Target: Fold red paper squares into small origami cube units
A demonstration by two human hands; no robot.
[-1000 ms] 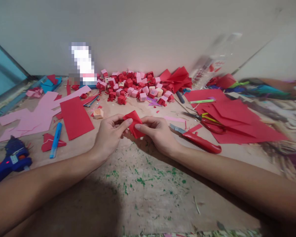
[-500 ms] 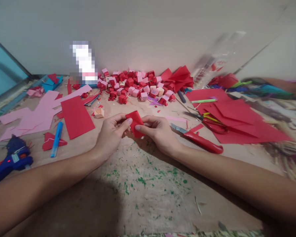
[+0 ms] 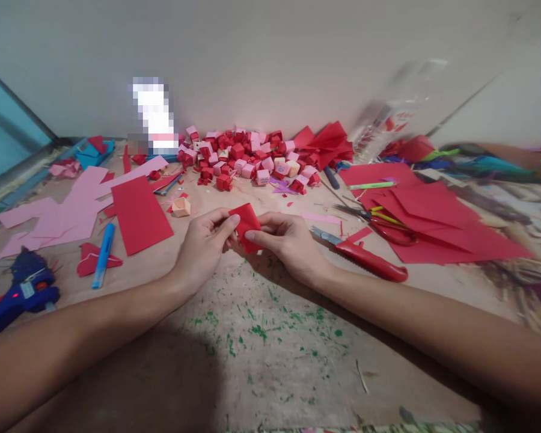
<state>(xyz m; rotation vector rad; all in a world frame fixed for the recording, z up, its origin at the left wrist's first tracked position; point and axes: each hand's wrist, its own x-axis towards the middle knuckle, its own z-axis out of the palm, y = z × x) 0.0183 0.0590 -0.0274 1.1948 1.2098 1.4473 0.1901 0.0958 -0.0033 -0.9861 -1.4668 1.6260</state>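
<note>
A small folded piece of red paper (image 3: 249, 225) is held up over the middle of the table. My left hand (image 3: 205, 240) pinches its left side, thumb on the near face. On the right side, my right hand (image 3: 288, 243) grips it with the thumb lying across the front and the fingers behind. Both hands are closed on the paper, and their fingertips are partly hidden by it. Close to my right hand lie red-handled pinking shears (image 3: 360, 255). A cream folded paper piece (image 3: 181, 207) sits beyond my left hand.
Against the wall is a heap of small red and pink paper cubes (image 3: 238, 165). Scissors (image 3: 379, 222) and red sheets (image 3: 433, 210) lie right. Left are a red rectangle (image 3: 142, 216), pink paper (image 3: 72, 210), a blue marker (image 3: 103, 255) and a blue glue gun (image 3: 24, 294). A plastic bottle (image 3: 394, 114) leans behind.
Almost nothing differs. My right thumb has shifted slightly left and down over the red paper, which has turned very little.
</note>
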